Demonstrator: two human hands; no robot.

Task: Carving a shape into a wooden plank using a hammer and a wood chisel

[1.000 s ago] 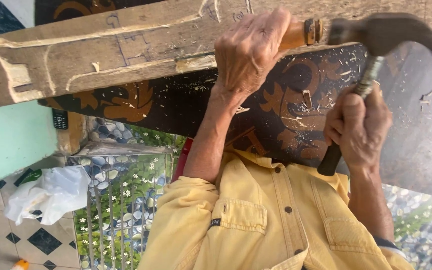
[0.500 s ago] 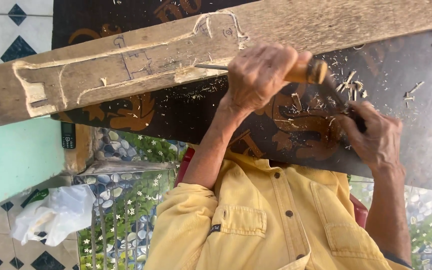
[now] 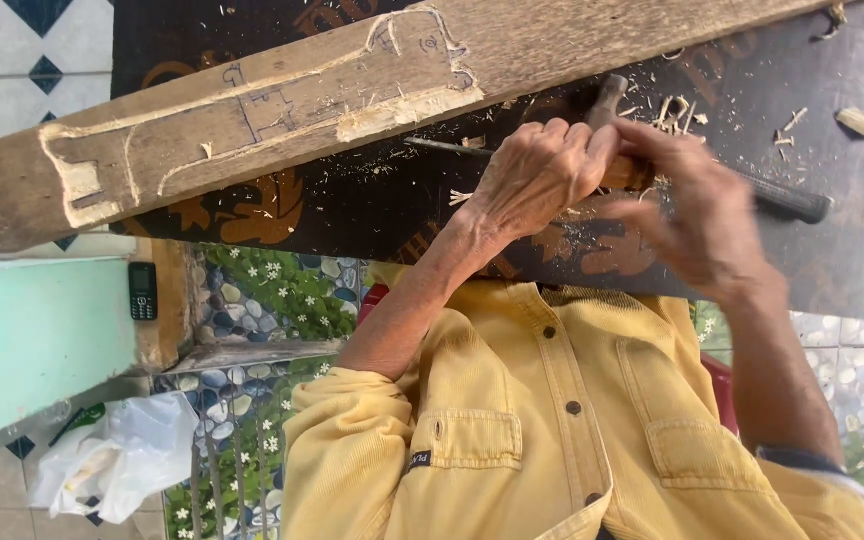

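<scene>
Left hand (image 3: 537,175) grips a chisel (image 3: 452,148) against the plank (image 3: 252,110); right hand (image 3: 702,215) (blurred) closes round the hammer (image 3: 782,200).

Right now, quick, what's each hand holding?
Left hand: closed around the chisel.
Right hand: blurred, closed around the hammer.

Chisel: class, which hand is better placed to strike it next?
Right, probably: the right hand holds the hammer at the chisel handle's end; the left hand grips the chisel, blade at the plank.
</scene>
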